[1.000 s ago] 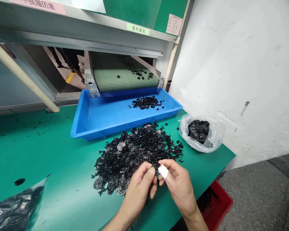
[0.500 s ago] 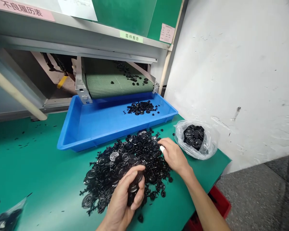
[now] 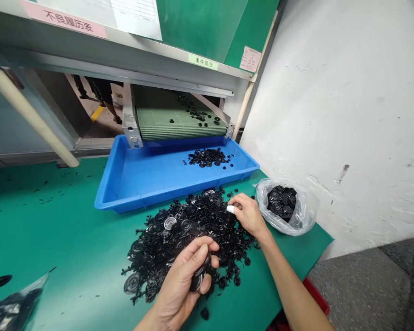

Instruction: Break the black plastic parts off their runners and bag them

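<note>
Open lane: left stretch of green counter (image 3: 72, 239), only scattered bits and a bag (image 3: 15, 305) at the near-left edge. Blue tray (image 3: 148, 177) walls block low passes beyond the heap (image 3: 179, 230); conveyor (image 3: 179, 122) overhangs its far side. Open bag (image 3: 305, 216) and wall (image 3: 348, 115) limit the right.

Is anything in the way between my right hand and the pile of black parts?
Nothing visible; your right hand is at the right side of the pile. Your left hand, holding black discs, is off to the left.
</note>
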Tool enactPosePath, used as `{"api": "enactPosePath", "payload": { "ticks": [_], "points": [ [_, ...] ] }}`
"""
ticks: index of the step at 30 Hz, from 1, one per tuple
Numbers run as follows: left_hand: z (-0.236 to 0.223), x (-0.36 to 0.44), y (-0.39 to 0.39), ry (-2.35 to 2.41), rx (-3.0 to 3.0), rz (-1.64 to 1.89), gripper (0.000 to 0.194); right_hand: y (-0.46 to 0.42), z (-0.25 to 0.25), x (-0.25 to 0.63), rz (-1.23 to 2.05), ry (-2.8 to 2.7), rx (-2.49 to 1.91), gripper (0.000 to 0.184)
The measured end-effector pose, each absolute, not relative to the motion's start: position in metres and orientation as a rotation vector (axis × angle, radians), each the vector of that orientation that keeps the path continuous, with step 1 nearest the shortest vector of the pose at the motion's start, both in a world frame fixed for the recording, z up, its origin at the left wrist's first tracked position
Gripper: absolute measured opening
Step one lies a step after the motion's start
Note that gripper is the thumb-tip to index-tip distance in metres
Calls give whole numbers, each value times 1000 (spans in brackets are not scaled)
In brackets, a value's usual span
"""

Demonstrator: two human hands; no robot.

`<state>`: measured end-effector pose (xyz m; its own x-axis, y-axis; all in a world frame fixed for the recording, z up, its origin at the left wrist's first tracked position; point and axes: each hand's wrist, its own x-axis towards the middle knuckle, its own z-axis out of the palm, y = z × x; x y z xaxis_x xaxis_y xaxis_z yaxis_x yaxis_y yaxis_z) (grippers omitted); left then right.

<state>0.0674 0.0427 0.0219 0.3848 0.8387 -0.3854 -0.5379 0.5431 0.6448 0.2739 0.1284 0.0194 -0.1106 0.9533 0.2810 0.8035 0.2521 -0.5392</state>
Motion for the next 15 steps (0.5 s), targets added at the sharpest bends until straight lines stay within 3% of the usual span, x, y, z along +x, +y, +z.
{"api": "enactPosePath", "payload": {
  "ticks": [9,15],
  "points": [
    [22,75,35,776,590,824,32,45,30,246,554,-1851,-1162,27],
    [23,75,30,864,741,783,25,18,32,242,781,-1726,-1196,34]
  ]
}}
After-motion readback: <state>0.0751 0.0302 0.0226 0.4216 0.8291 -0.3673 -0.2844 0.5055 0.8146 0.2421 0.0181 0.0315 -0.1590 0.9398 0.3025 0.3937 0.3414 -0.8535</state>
